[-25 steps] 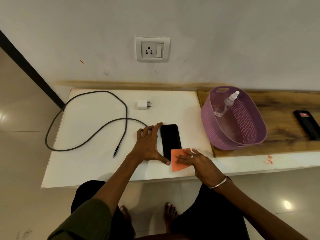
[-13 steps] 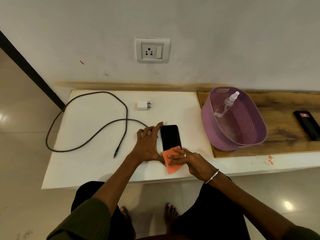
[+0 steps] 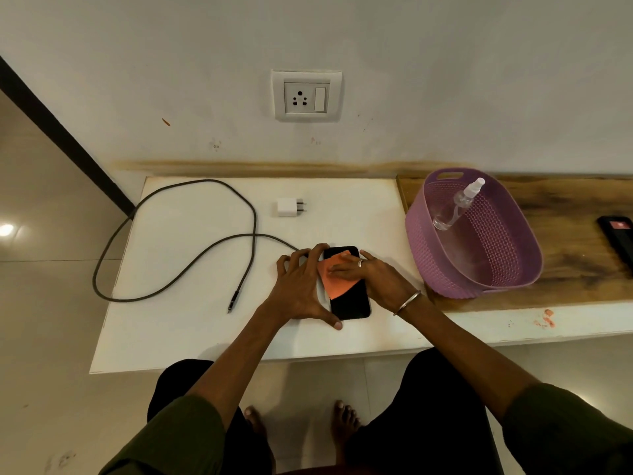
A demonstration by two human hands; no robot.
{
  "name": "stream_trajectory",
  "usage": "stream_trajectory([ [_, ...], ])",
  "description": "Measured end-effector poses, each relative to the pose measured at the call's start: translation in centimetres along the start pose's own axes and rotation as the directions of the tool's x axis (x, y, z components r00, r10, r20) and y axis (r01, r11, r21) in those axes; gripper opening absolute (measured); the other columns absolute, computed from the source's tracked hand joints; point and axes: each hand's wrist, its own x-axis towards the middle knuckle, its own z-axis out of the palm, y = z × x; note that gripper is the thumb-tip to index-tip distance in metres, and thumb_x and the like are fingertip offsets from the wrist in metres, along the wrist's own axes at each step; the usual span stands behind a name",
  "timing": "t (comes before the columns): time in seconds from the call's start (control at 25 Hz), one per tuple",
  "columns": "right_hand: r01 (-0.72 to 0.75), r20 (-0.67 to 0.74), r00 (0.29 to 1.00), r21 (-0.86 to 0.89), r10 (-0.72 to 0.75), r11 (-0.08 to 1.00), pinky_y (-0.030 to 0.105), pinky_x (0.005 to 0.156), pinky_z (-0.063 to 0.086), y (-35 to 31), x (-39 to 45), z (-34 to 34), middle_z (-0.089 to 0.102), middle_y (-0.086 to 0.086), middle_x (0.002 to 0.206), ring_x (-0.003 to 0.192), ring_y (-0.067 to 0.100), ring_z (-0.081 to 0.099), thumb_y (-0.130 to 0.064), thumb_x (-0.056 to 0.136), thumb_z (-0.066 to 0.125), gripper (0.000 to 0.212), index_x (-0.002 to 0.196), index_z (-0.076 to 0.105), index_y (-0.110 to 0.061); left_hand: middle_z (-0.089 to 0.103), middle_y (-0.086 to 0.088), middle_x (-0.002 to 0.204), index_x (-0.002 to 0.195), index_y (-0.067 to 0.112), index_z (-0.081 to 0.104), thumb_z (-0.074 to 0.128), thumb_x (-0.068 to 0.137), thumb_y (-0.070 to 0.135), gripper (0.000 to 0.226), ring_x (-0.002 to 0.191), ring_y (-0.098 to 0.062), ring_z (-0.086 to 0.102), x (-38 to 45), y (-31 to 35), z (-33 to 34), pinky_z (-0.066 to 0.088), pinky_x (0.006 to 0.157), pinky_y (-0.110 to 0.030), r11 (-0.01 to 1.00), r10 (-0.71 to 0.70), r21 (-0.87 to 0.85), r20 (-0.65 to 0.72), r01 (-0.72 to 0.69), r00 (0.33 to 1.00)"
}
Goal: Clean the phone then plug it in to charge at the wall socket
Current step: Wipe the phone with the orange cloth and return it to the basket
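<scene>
A black phone (image 3: 352, 301) lies screen up on the white table (image 3: 191, 330). My left hand (image 3: 301, 286) braces its left edge, thumb at the near corner and fingers at the far corner. My right hand (image 3: 373, 274) presses an orange cloth (image 3: 334, 281) flat onto the upper half of the screen. A white charger adapter (image 3: 289, 207) lies farther back on the table. The dark cable (image 3: 178, 234) loops across the left side, its free plug (image 3: 233, 301) pointing toward me. The wall socket (image 3: 306, 96) with its switch is on the wall above.
A purple basket (image 3: 507, 265) holding a clear spray bottle (image 3: 457, 205) sits on the wooden shelf (image 3: 579, 214) to the right. A second dark phone (image 3: 620, 234) lies at the far right edge. My bare feet are on the tiled floor below the table.
My right hand slid the orange cloth from the table near the phone's lower right corner up onto the screen's upper half. My left hand kept holding the phone's edge.
</scene>
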Motion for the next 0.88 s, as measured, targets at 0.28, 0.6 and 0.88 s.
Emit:
stream_trajectory([
  [0.28, 0.057, -0.023, 0.998, -0.101, -0.06, 0.993, 0.038, 0.121, 0.015, 0.3, -0.5, -1.6, 0.053, 0.002, 0.142, 0.142, 0.025, 0.035, 0.016, 0.082, 0.054, 0.058, 0.13, 0.058, -0.017, 0.03, 0.003, 0.154, 0.15, 0.039, 0.003, 0.073, 0.024, 0.09, 0.153, 0.143, -0.022, 0.019, 0.1, 0.3, -0.1, 0.009, 0.117, -0.044, 1.0, -0.027, -0.003, 0.016, 0.028, 0.999],
  [0.6, 0.006, -0.324, 0.946, -0.046, -0.021, 0.999, 0.034, 0.117, 0.031, -3.3, -6.8, -3.6, 0.055, -0.004, 0.14, 0.141, 0.015, 0.036, 0.032, 0.071, 0.045, 0.082, 0.13, 0.059, -0.022, 0.022, 0.004, 0.158, 0.154, 0.038, -0.011, 0.072, 0.024, 0.092, 0.162, 0.147, -0.021, 0.011, -0.2, 0.4, -0.3, 0.008, 0.119, -0.049, 1.0, -0.014, -0.023, 0.037, 0.015, 0.999],
  [0.88, -0.097, -0.67, 0.742, -0.129, -0.015, 0.987, 0.038, 0.101, 0.048, -4.0, -12.9, -11.7, 0.068, 0.011, 0.122, 0.117, 0.023, 0.061, 0.007, 0.079, 0.067, 0.04, 0.116, 0.069, -0.006, 0.005, 0.006, 0.163, 0.15, 0.047, -0.016, 0.075, 0.023, 0.089, 0.162, 0.152, -0.021, -0.008, -0.3, 1.6, -0.9, -0.002, 0.119, -0.057, 1.0, 0.01, 0.004, 0.082, -0.01, 0.997],
])
